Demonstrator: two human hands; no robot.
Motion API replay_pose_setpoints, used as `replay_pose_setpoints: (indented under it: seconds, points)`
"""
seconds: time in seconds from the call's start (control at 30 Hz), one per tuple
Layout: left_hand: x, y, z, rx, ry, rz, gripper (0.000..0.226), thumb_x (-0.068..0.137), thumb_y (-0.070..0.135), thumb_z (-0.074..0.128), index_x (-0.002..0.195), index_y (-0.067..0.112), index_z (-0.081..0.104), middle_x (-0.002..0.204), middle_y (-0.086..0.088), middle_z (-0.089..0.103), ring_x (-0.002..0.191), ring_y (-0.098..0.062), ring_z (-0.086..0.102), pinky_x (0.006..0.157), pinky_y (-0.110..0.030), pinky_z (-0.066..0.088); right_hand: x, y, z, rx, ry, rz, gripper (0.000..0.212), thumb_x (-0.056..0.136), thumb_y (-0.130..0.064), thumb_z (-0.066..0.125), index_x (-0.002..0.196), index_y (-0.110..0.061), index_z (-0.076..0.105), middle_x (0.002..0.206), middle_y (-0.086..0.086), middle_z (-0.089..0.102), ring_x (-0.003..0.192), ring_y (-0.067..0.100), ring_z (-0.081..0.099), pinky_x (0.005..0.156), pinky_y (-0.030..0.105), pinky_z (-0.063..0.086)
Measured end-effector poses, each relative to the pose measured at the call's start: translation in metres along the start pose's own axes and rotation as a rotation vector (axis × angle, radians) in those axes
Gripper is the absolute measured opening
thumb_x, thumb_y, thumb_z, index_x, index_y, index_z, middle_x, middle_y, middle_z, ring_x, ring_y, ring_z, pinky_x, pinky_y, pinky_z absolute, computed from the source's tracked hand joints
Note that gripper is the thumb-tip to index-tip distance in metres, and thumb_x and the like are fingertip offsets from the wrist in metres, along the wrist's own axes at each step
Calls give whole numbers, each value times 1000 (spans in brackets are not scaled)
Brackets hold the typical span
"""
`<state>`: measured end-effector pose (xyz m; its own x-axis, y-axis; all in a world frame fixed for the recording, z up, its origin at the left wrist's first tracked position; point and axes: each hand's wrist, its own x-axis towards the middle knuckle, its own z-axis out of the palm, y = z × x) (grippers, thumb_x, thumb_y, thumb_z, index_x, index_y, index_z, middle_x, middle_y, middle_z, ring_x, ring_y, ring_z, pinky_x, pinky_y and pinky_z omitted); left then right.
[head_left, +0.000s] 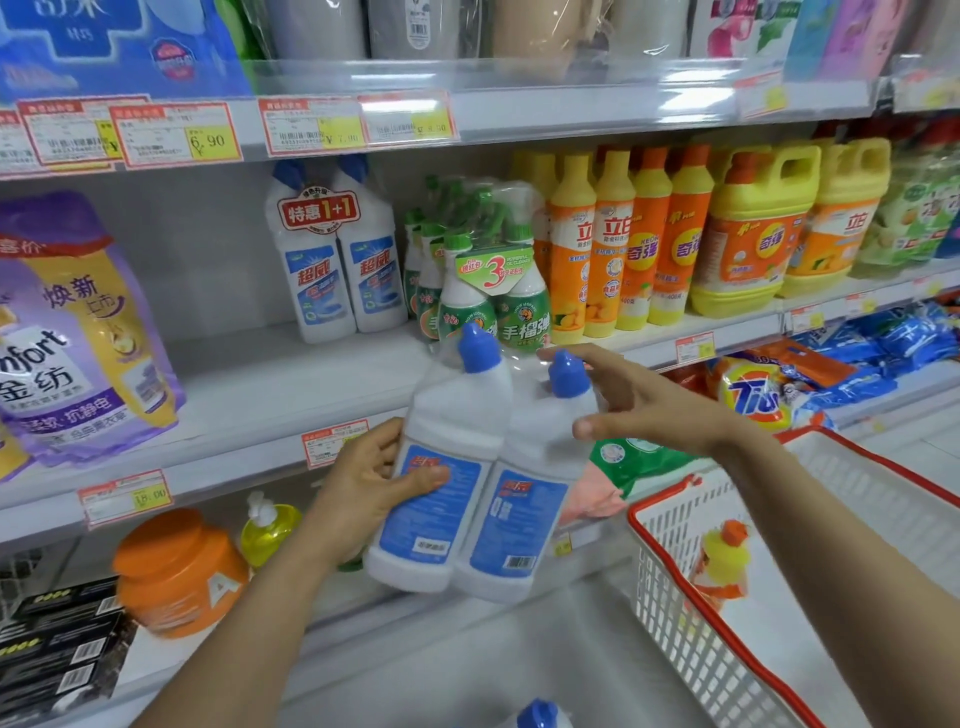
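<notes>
Forearms (249, 623) reach forward — left hand (363, 488) grips twin-bottle pack (457, 415), right hand (654, 405) hovers beside caps (478, 348), fingers (613, 371) splayed.

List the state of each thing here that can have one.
twin pack: caps on, tilted, held in the air.
left hand: grips the twin pack's left bottle, thumb on its label.
right hand: fingers straight, by the right bottle's neck; contact unclear.
basket: holds a yellow bottle.
yellow bottle: orange cap on, inside the basket.
1+1 pack: upright on the shelf, caps on.
</notes>
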<state>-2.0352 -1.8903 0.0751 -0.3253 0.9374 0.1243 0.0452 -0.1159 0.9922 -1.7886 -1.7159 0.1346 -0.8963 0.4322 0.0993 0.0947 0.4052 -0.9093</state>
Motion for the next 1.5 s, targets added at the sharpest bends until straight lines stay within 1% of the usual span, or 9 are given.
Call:
replay_pose_setpoints:
  seconds: [0.17,0.27,0.5,0.7,0.87,1.03,1.27,1.37,1.5]
  points:
    - [1,1,7,-72,2,-41,42,71,11,75,112,7,64,107,-12,74,98,-26,71,71,-24,58,12,-9,27,-20,336,-118,24,89,-27,71,109,-17,67,99,-4,71,91,11,69,73,23,54]
    - [6,9,15,205,228,67,55,71,22,82,122,19,61,117,2,67,105,-16,66,72,-15,54,16,-23,35,-131,482,-99,22,90,-29,72,100,-10,68,92,9,70,85,22,67,71,40,54]
    - [-13,19,96,811,108,125,121,40,95,57,144,47,21,150,15,32,137,-11,37,108,-39,40,27,-36,56,-471,745,69,36,86,-41,71,88,-6,61,66,-1,51,60,13,44,52,30,28]
    - [-13,21,88,820,265,252,80,64,66,67,134,28,55,118,6,70,108,-21,64,91,-41,50,28,-42,69,-419,655,148,36,82,-45,72,85,-13,56,71,-2,58,65,13,53,54,29,37]
    - [-13,26,66,301,86,162,66,63,38,80,125,21,64,107,5,74,102,-15,69,91,-46,56,19,-58,64,12,384,98,32,97,-32,58,100,-3,68,99,25,69,71,23,68,69,43,61]
    - [-5,34,60,294,217,215,57,52,54,80,102,26,71,90,10,76,84,-16,72,78,-40,60,19,-53,60,87,279,9,35,98,0,52,130,-10,62,103,24,73,92,33,73,87,44,59]
    - [-1,44,28,93,138,183,26,74,16,79,96,28,70,90,7,76,80,-14,74,61,-22,56,34,-24,49,-144,586,-144,54,79,-25,81,128,-21,58,124,2,60,109,16,60,89,29,53]
    - [-2,43,19,4,105,141,25,67,23,76,92,26,74,92,1,77,83,-20,74,61,-25,57,38,-11,45,99,369,-30,76,75,-39,78,141,-35,42,137,-10,55,119,13,58,88,25,54]
    - [-4,34,3,6,-5,96,42,64,17,84,104,17,70,98,-4,76,89,-20,74,67,-23,57,39,12,40,287,233,-19,67,75,-25,80,135,-20,51,123,9,69,111,29,68,93,49,56]
